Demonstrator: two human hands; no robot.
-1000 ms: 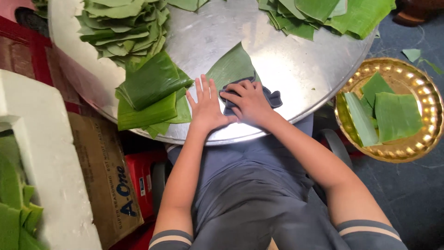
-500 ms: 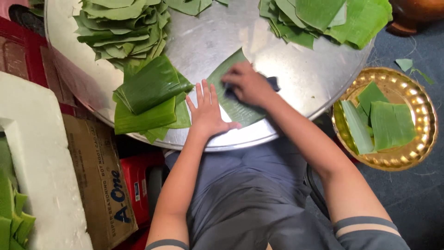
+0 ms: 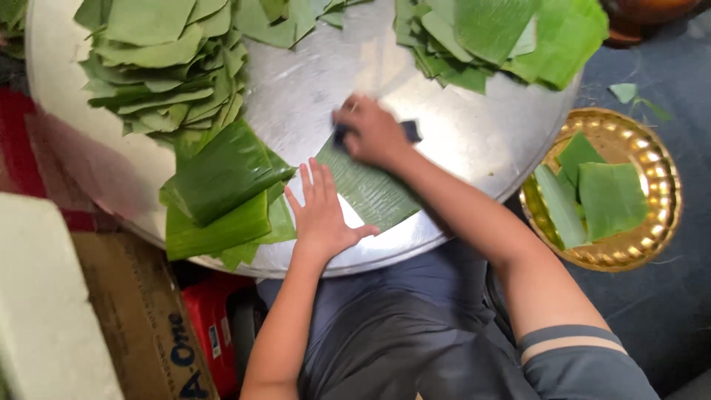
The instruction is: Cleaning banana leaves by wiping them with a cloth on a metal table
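Note:
A green banana leaf piece [image 3: 370, 189] lies flat on the round metal tray [image 3: 474, 141] in front of me. My left hand [image 3: 322, 215] presses flat on the leaf's near left edge, fingers spread. My right hand [image 3: 370, 133] grips a dark blue cloth [image 3: 409, 131] at the leaf's far end, pressed down on it. Folded dark green leaves [image 3: 222, 185] sit just left of my left hand.
Stacks of cut leaf pieces lie at the tray's far left [image 3: 163, 67] and far right [image 3: 503, 37]. A gold plate [image 3: 652, 170] with a few leaf pieces sits on the floor at right. A cardboard box [image 3: 141, 326] and white foam block [image 3: 44, 311] stand at left.
My right hand has slid the cloth along the leaf away from me, from the near end to the far end. My left hand stayed pressed on the leaf.

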